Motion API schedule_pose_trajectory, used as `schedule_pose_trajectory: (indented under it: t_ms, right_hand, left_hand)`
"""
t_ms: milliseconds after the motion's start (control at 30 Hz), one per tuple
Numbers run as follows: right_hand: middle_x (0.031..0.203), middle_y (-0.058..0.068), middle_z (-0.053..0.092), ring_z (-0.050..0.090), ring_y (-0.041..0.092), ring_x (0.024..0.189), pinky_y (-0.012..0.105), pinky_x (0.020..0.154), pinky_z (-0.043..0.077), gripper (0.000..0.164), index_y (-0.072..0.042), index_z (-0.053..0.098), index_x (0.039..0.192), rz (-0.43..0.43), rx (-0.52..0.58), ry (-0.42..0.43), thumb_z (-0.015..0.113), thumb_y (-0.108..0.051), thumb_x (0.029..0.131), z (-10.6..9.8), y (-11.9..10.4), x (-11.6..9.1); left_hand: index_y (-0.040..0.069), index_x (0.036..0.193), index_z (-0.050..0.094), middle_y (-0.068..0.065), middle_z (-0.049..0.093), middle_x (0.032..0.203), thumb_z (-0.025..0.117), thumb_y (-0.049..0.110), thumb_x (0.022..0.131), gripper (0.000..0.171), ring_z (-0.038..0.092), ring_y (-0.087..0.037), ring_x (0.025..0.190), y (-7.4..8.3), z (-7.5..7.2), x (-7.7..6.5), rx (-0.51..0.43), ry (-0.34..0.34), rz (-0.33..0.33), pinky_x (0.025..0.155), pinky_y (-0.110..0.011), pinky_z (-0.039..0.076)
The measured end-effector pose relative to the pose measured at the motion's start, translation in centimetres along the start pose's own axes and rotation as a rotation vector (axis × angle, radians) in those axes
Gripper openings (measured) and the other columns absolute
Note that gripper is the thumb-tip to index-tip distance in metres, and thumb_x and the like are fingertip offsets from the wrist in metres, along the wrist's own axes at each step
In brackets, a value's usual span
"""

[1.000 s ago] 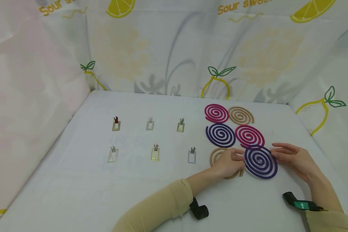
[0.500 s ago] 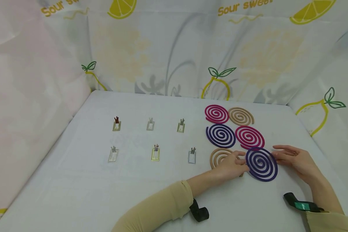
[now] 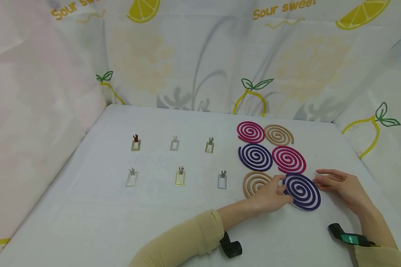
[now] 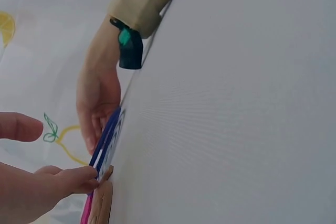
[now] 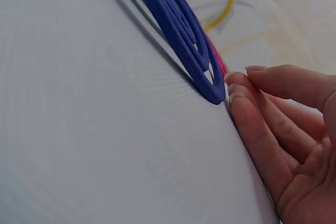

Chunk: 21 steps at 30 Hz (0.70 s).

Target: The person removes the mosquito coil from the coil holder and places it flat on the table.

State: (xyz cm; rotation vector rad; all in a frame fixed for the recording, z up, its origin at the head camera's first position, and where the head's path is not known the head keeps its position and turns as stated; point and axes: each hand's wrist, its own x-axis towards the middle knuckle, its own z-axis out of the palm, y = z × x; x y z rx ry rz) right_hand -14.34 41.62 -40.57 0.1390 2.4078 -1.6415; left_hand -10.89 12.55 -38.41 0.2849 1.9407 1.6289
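A dark blue spiral coil (image 3: 302,191) lies at the lower right of a group of coils in the head view. My left hand (image 3: 269,196) reaches over a tan coil (image 3: 252,181) and partly hides it. In the left wrist view its fingertips (image 4: 86,177) touch the blue coil's rim, while the thumb (image 4: 23,127) stands apart, raised. My right hand (image 3: 349,189) is at the opposite rim, fingers loosely bent. In the right wrist view its fingertips (image 5: 239,93) are close beside the blue coil (image 5: 181,40); contact is hard to tell.
Behind stand a second blue coil (image 3: 255,157), two pink coils (image 3: 289,159) and another tan coil (image 3: 279,134). To the left, several small framed clips (image 3: 180,178) lie in two rows on the white table (image 3: 120,226). A printed cloth (image 3: 187,55) hangs at the back.
The blue coil has shifted slightly toward the person and no longer overlaps the pink coil. My left hand moved along with it, and its thumb and fingers have spread. The right hand barely moved.
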Motion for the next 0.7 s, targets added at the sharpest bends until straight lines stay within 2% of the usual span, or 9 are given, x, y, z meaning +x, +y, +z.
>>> schedule_pose_trajectory:
  t_ms: [200, 400, 700]
  right_hand:
    - [0.093, -0.016, 0.074, 0.070, -0.002, 0.087, 0.018, 0.073, 0.059, 0.014, -0.028, 0.066, 0.113, -0.020, -0.025, -0.001, 0.064, -0.024, 0.099, -0.02, 0.29, -0.08]
    - [0.094, -0.018, 0.074, 0.069, -0.004, 0.086, 0.017, 0.073, 0.059, 0.020, -0.020, 0.065, 0.119, -0.023, -0.065, 0.008, 0.063, -0.026, 0.099, 0.02, 0.29, -0.15]
    - [0.092, -0.018, 0.074, 0.070, -0.002, 0.085, 0.018, 0.073, 0.059, 0.012, -0.030, 0.066, 0.110, -0.018, -0.034, 0.016, 0.064, -0.024, 0.099, -0.05, 0.38, -0.18]
  left_hand:
    - [0.020, 0.148, 0.040, -0.004, 0.056, 0.145, 0.066, 0.018, 0.094, 0.060, 0.054, -0.015, 0.131, 0.11, 0.19, -0.06, 0.019, -0.004, -0.004, 0.109, -0.030, 0.045]
    - [0.021, 0.147, 0.042, -0.002, 0.057, 0.145, 0.067, 0.020, 0.093, 0.059, 0.054, -0.013, 0.131, 0.09, 0.38, -0.01, 0.049, -0.011, -0.004, 0.110, -0.028, 0.044]
    - [0.017, 0.147, 0.044, 0.001, 0.057, 0.144, 0.067, 0.020, 0.093, 0.060, 0.051, -0.009, 0.133, -0.06, 0.31, 0.06, 0.092, -0.024, 0.024, 0.109, -0.023, 0.042]
